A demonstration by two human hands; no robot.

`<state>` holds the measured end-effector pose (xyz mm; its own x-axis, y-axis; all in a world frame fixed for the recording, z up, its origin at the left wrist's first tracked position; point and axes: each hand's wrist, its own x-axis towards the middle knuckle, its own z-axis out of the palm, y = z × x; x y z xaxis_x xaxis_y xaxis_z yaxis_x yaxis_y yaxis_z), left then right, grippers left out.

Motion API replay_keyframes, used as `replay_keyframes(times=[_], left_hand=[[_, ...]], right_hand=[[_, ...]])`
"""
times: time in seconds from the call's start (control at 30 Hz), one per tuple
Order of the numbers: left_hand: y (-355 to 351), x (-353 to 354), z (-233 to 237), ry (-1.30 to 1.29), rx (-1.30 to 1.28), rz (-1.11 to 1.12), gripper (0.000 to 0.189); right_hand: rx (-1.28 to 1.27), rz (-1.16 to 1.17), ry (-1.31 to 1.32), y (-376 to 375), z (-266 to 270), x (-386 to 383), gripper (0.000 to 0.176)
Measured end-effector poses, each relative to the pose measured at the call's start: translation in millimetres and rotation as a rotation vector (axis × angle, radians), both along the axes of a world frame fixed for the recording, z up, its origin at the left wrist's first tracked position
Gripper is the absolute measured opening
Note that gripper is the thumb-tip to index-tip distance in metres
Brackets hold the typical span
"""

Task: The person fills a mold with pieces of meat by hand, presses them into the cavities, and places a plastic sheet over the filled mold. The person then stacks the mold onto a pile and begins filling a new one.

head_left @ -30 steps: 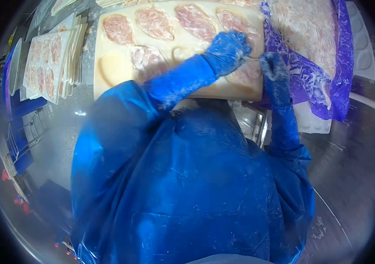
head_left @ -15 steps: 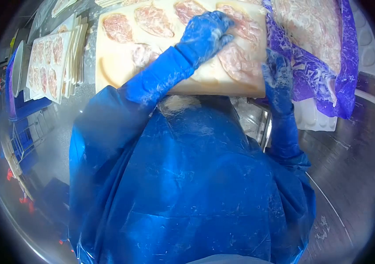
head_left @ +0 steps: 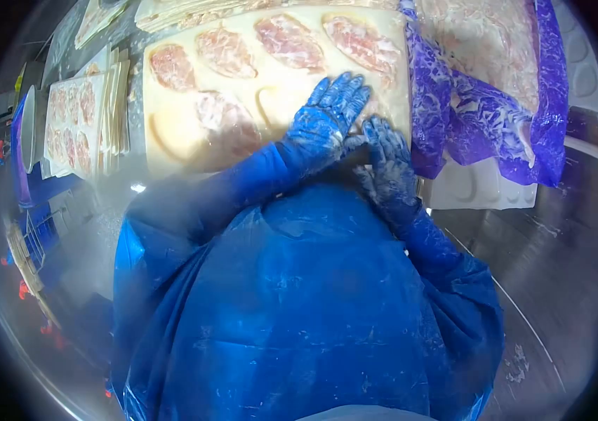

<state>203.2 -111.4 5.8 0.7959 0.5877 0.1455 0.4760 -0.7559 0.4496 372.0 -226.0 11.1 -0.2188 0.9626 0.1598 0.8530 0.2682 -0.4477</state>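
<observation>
1. Covering part of the cream moulded tray (head_left: 173, 130) at its lower right, left hand (head_left: 323, 123): palm flat, fingers extended.
2. Right hand (head_left: 389, 165): fingers extended, at tray's bottom-right corner, just beside left hand.
3. Four raw meat fillets (head_left: 283, 44) occupy top-row hollows; another lies lower.
4. Purple plastic sheet (head_left: 552, 84), right of tray, bears pale meat (head_left: 488, 42).

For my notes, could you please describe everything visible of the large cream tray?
The cream tray, seemingly plastic, lies face up. Its hollows form two rows: pink meat sits in the back four; the front left one is bare. Purple film borders its right. The left hand and right hand cover its front right; contact is unclear.
</observation>
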Motion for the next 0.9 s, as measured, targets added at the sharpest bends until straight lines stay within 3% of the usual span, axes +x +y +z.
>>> replay_keyframes(times=[0.03,0.1,0.13,0.2,0.27,0.33,0.37,0.43,0.47,0.53,0.57,0.6,0.63,0.67,0.77,0.83,0.9], left_hand=[[-3.2,2.8,3.6,-0.023,-0.047,0.067,0.077],[-3.0,7.7,8.1,-0.056,-0.039,-0.043,0.079],[-2.1,9.9,8.1,-0.009,-0.105,-0.094,0.08],[1.2,19.0,5.7,0.067,-0.122,-0.094,0.082],[19.6,40.0,25.2,-0.003,-0.052,-0.077,0.082],[36.1,55.1,26.2,-0.061,0.013,-0.056,0.081],[48.2,63.0,13.5,-0.034,0.03,-0.035,0.078],[65.8,75.2,-7.8,0.023,0.059,0.005,0.073],[68.7,76.7,-10.0,0.022,0.094,0.043,0.069],[69.9,78.6,-9.7,0.033,0.084,0.06,0.069],[69.9,78.9,-9.5,0.039,0.084,0.083,0.068],[69.7,79.3,-9.3,0.049,0.087,0.089,0.067],[69.8,79.6,-8.6,0.049,0.092,0.085,0.067],[69.2,79.2,-7.8,0.049,0.102,0.088,0.067],[69.2,77.8,-6.7,0.019,0.121,0.106,0.068],[70.4,73.3,-8.0,-0.007,0.132,0.122,0.068],[72.0,67.1,-12.3,-0.131,0.071,0.077,0.068]], right_hand=[[0.002,0.001,-0.001,2.7,1.9,9.8,0.062],[-0.093,-0.076,0.354,12.1,11.8,30.9,0.059],[0.163,-0.114,0.382,30.5,15.8,43.3,0.047],[0.078,-0.326,0.456,65.4,37.2,82.7,0.035],[0.382,-0.286,-0.499,98.5,33.5,145.0,0.025],[0.029,-0.506,0.148,147.8,30.6,188.3,0.026],[0.034,-0.505,0.146,169.1,16.8,207.5,0.026],[0.343,-0.163,-0.124,203.1,-33.3,239.3,0.031],[0.345,-0.167,-0.124,224.3,-68.1,255.2,0.031],[0.087,-0.342,0.297,246.0,-128.1,271.4,0.038],[0.082,-0.342,0.3,245.1,-129.0,266.6,0.038],[0.208,-0.321,0.107,244.1,-129.4,259.8,0.039],[0.336,-0.299,-0.089,242.7,-125.8,256.6,0.04],[0.345,-0.3,-0.091,236.1,-114.4,256.7,0.04],[0.143,-0.084,-0.046,207.7,-67.3,259.0,0.039],[-0.241,-0.264,0.242,197.4,-42.0,265.3,0.039],[-0.035,-0.226,0.205,181.9,5.2,253.8,0.033]])
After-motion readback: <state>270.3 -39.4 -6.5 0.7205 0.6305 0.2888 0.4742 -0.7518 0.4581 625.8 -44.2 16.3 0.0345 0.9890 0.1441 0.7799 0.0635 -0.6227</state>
